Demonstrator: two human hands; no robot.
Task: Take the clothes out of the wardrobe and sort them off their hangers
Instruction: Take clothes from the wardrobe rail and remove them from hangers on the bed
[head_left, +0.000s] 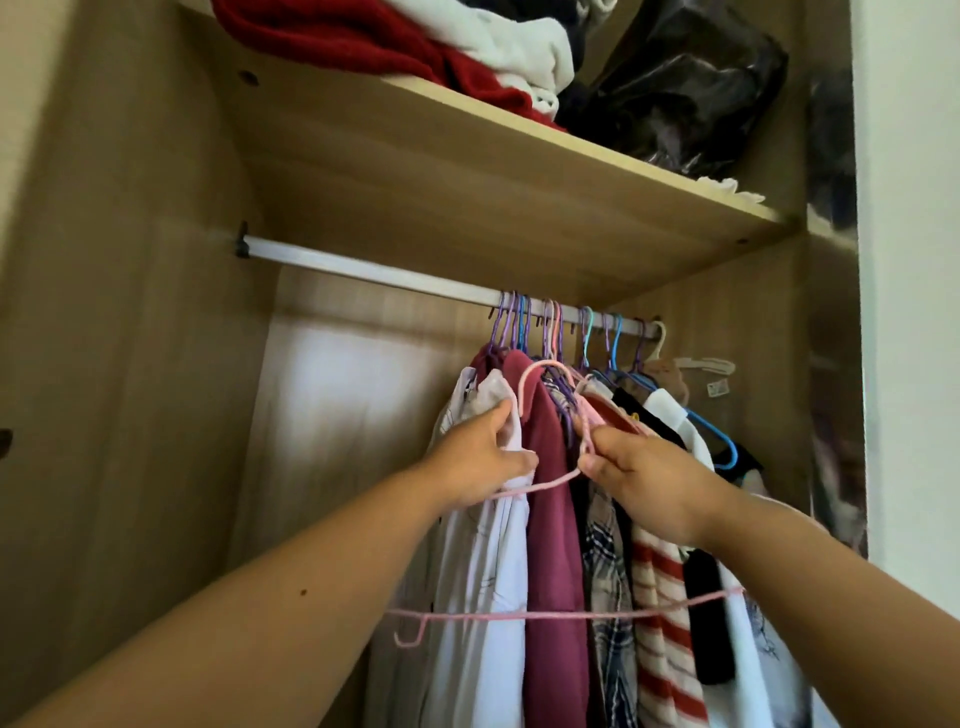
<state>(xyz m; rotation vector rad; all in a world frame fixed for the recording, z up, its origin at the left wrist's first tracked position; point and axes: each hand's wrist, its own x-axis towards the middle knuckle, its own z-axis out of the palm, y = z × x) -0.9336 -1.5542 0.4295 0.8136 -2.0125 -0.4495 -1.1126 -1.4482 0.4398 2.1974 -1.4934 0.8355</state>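
Two bare forearms reach into the wardrobe, a loose pink hanger (545, 616) slung across them.

The right hand (641, 475) pinches that empty hanger at its neck; the left hand (480, 462) closes on the collar of the white shirt (483, 571), the leftmost garment on the rail (374, 273). Judging by the bare left half of the rail, some emptying is done. Roughly seven garments remain crowded at the right, on a dozen or so hooks, too bunched to count exactly.
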